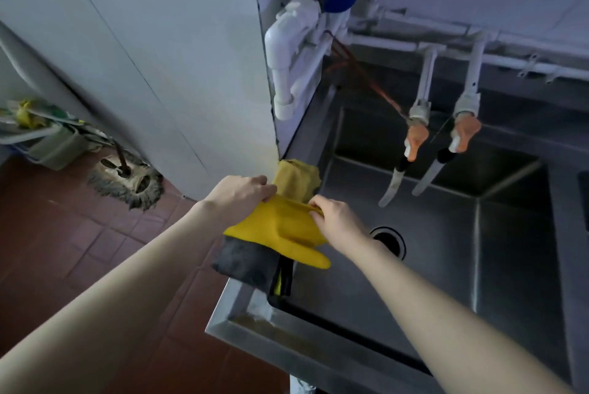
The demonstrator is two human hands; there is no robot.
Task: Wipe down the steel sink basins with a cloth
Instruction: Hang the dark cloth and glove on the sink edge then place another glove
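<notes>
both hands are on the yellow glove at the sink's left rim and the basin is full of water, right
Not quite. The head view shows both the left hand and right hand on the yellow glove at the sink's left rim, but the basin is empty, with its drain exposed.

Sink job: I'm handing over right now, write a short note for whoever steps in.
Left hand and right hand both grip the yellow rubber glove lying on the sink's left rim.
A dark grey cloth lies under the glove on that rim; a yellow cloth sits behind it, by the wall.
The basin looks bare, drain open, two taps hanging over it.
Done: no wiping evident.
Left: take a cloth, wipe the basins.
</notes>
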